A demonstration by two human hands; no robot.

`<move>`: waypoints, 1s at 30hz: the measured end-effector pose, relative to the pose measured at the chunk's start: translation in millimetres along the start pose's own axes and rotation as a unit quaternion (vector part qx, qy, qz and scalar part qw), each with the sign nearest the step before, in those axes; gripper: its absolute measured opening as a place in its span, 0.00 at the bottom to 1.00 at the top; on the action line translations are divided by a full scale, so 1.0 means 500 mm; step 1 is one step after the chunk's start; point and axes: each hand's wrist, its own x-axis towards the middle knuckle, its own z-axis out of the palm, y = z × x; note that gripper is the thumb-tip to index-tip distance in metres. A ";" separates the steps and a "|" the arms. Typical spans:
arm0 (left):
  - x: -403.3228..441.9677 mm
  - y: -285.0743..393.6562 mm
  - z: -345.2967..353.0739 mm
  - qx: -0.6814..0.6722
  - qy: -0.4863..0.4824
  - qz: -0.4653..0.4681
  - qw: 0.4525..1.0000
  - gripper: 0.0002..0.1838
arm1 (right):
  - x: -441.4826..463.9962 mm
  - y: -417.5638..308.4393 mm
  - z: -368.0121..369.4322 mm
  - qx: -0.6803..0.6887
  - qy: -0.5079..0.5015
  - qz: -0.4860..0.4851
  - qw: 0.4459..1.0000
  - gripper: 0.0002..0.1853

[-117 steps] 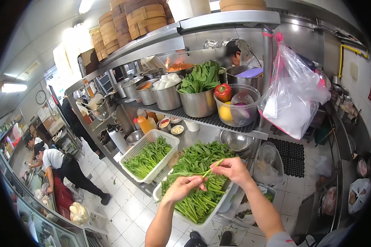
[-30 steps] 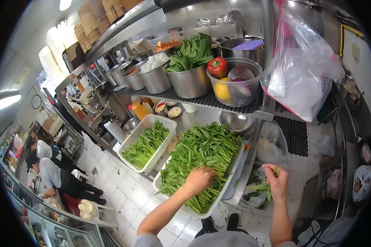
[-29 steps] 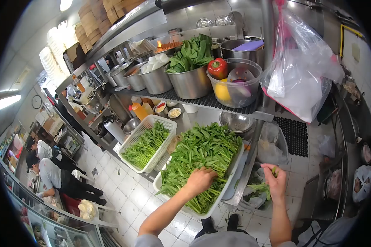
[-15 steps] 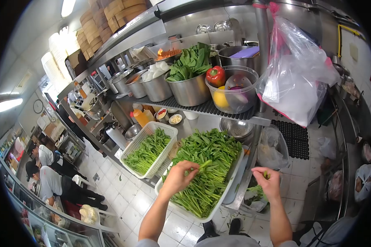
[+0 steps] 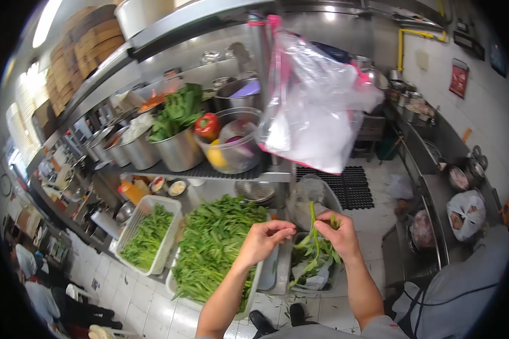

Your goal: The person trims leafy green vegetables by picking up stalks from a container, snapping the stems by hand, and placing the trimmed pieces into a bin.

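Note:
My right hand [image 5: 338, 233] pinches a green vegetable stem [image 5: 313, 226] that stands up between thumb and fingers. Beside it, my left hand [image 5: 266, 240] is closed in a pinch; whatever its fingertips hold is too small to make out. Under both hands is a bin [image 5: 329, 285] of leafy scraps and crumpled plastic. To the left, a heap of leafy green stems [image 5: 218, 243] fills a white tub [image 5: 254, 296], partly behind my left forearm. Past that, a white perforated basket [image 5: 167, 246] holds more green stems [image 5: 147, 237].
Above the greens runs a shelf with steel pots [image 5: 178, 150] and a clear container [image 5: 237, 155] of peppers. A plastic bag [image 5: 316, 107] hangs from the post. Another person's grey sleeve [image 5: 469, 282] is close on the right. Co-workers stand at far left.
My view has turned right. My left hand has moved over beside my right, above the scrap bin. A green stem that was in my left hand's fingers no longer shows there; my right hand now holds one.

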 end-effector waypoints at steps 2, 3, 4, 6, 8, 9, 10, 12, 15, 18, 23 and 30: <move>0.042 -0.071 0.022 0.145 -0.010 0.103 0.984 0.14 | -0.011 0.030 -0.045 -0.037 0.031 0.016 0.999 0.07; 0.048 -0.070 0.044 0.133 0.003 0.108 0.985 0.15 | -0.022 0.041 -0.062 -0.061 0.029 0.041 0.997 0.08; 0.053 -0.065 0.066 0.121 0.020 0.115 0.986 0.16 | -0.028 0.051 -0.077 -0.084 0.025 0.065 0.994 0.09; 0.057 -0.033 0.099 0.076 0.025 0.133 0.988 0.20 | -0.035 0.059 -0.094 -0.092 0.010 0.103 0.990 0.11; 0.058 0.019 0.122 0.097 -0.018 0.174 0.980 0.20 | -0.042 0.064 -0.106 -0.102 -0.020 0.126 0.987 0.11; 0.060 0.028 0.128 0.108 -0.036 0.196 0.974 0.20 | -0.042 0.066 -0.111 -0.107 -0.038 0.136 0.984 0.11; 0.079 -0.001 0.121 0.151 -0.097 0.165 0.970 0.17 | -0.042 0.071 -0.116 -0.125 -0.052 0.135 0.982 0.12; 0.089 -0.010 0.111 0.172 -0.120 0.149 0.966 0.14 | -0.041 0.085 -0.133 -0.134 -0.032 0.132 0.982 0.12; 0.098 -0.035 0.101 0.169 -0.103 0.106 0.974 0.10 | -0.033 0.078 -0.129 -0.272 0.084 -0.016 0.958 0.12; 0.093 -0.051 0.100 0.159 -0.075 0.090 0.980 0.10 | -0.041 0.066 -0.114 -0.345 0.099 -0.112 0.927 0.12; 0.076 -0.071 0.107 0.160 -0.075 0.099 0.979 0.10 | -0.052 0.110 -0.078 -0.302 -0.041 -0.045 0.952 0.12; 0.041 -0.121 0.110 0.298 -0.122 0.227 0.919 0.10 | -0.070 0.078 -0.064 -0.439 -0.068 -0.059 0.894 0.09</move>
